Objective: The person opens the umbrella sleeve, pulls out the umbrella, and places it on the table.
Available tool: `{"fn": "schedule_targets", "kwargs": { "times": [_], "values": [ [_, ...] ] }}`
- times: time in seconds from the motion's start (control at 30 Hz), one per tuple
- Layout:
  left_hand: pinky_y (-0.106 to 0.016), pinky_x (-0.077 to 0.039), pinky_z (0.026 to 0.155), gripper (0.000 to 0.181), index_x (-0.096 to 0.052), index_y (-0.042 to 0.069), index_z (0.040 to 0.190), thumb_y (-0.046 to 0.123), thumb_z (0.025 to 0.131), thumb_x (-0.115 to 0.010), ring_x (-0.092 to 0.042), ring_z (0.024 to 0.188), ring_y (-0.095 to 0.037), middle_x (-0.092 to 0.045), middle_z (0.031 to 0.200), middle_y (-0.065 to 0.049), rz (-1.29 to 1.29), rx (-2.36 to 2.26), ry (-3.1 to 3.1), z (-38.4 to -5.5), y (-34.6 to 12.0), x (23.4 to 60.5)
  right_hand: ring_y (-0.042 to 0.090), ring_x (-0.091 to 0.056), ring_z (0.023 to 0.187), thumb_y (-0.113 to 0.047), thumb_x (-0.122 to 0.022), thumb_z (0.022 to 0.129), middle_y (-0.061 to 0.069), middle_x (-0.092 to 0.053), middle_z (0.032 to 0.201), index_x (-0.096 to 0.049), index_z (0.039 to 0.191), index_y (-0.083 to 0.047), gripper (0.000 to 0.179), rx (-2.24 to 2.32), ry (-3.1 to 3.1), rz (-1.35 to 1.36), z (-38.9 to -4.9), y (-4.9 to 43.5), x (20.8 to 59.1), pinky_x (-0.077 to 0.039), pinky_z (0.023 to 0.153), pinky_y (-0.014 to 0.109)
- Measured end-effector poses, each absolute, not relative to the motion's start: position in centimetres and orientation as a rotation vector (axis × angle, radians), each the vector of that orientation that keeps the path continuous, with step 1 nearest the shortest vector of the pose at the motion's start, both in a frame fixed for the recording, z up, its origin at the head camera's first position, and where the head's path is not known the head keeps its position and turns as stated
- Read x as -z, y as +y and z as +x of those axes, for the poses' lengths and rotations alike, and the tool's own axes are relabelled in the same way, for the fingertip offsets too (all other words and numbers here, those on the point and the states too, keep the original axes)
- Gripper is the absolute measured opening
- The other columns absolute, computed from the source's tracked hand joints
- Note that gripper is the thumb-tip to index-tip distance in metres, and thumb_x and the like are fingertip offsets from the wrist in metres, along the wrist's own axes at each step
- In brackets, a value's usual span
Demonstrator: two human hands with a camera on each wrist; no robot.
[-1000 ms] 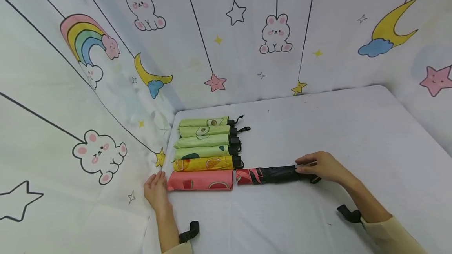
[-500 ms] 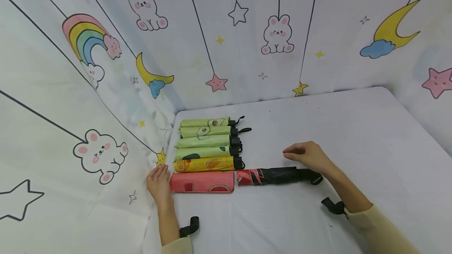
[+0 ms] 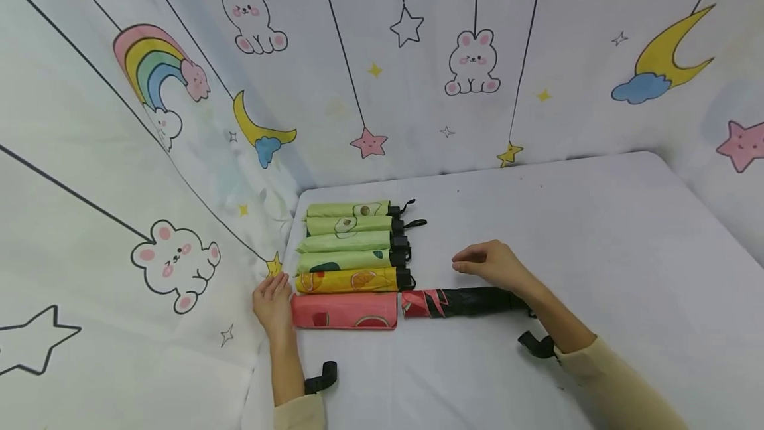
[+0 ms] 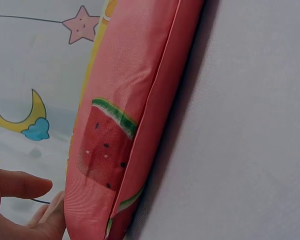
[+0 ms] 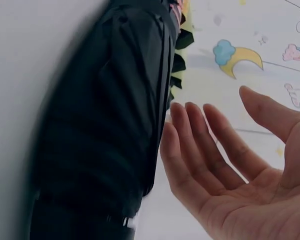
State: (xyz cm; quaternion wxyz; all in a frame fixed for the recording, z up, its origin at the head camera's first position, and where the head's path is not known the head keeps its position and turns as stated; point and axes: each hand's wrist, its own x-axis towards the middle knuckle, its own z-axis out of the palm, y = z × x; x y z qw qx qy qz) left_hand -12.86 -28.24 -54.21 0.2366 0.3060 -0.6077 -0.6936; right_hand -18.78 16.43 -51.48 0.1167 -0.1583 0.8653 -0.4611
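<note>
A pink umbrella sleeve (image 3: 345,311) printed with watermelon slices lies nearest the front of the row. Against its left end rests my left hand (image 3: 272,305), and in the left wrist view the fingers (image 4: 52,219) touch the fabric (image 4: 130,65) while the thumb stands apart. In line with the sleeve, just right of it, lies a folded black umbrella (image 3: 471,302) with a pink patterned part at its left end. My right hand (image 3: 494,264) hovers behind that umbrella, holding nothing; the right wrist view shows its loosely bent fingers beside the black fabric (image 5: 105,95).
Behind the sleeve lies a yellow orange-print umbrella (image 3: 346,280), then several light green avocado-print ones (image 3: 346,241), handles to the right. A white-covered table (image 3: 573,217) bears them. A cartoon-printed curtain (image 3: 418,98) stands along the back and left.
My right hand has let go of the black umbrella's handle end, lifted, and moved left behind it. My left hand has shifted slightly up along the sleeve's left end.
</note>
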Motion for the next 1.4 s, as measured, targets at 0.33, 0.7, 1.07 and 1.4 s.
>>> {"fn": "schedule_targets", "kwargs": {
  "times": [0.33, 0.7, 1.07, 1.4],
  "values": [
    [-0.027, -0.051, 0.107, 0.056, -0.036, -0.009, 0.151, -0.013, 0.099, -0.056, -0.057, 0.136, -0.036, -0.056, 0.146, -0.027, 0.858, 1.924, -1.673, -12.8, -28.1, 55.1, 0.028, -0.073, 0.09, -0.025, -0.073, 0.1, 0.0, -0.078, 0.099, -0.079, 0.113, -0.008, 0.022, 1.401, 2.47, -0.428, -19.0, 13.6, 51.7, -0.059, 0.082, 0.038],
    [-0.023, -0.053, 0.104, 0.056, -0.035, -0.011, 0.15, -0.014, 0.098, -0.055, -0.057, 0.136, -0.036, -0.056, 0.145, -0.028, 0.832, 1.915, -1.677, -13.4, -27.9, 55.3, 0.034, -0.074, 0.09, -0.024, -0.075, 0.098, 0.002, -0.077, 0.098, -0.08, 0.11, -0.008, 0.021, 1.448, 2.406, -0.477, -19.4, 10.9, 51.4, -0.063, 0.078, 0.038],
    [-0.022, -0.053, 0.103, 0.054, -0.036, -0.01, 0.148, -0.015, 0.098, -0.056, -0.057, 0.135, -0.037, -0.056, 0.145, -0.029, 0.831, 1.927, -1.644, -14.0, -27.6, 55.2, 0.016, -0.07, 0.077, -0.026, -0.078, 0.095, -0.002, -0.076, 0.094, -0.081, 0.107, -0.01, 0.02, 1.399, 2.482, -0.504, -19.8, 8.7, 51.7, -0.06, 0.069, 0.03],
    [-0.023, -0.052, 0.105, 0.054, -0.035, -0.01, 0.149, -0.013, 0.099, -0.057, -0.058, 0.135, -0.035, -0.056, 0.145, -0.028, 0.798, 1.964, -1.625, -14.0, -27.6, 55.3, 0.01, -0.068, 0.082, -0.031, -0.08, 0.094, -0.006, -0.077, 0.094, -0.081, 0.106, -0.011, 0.024, 1.287, 2.509, -0.596, -20.2, 7.2, 52.2, -0.06, 0.073, 0.033]
  ]
}}
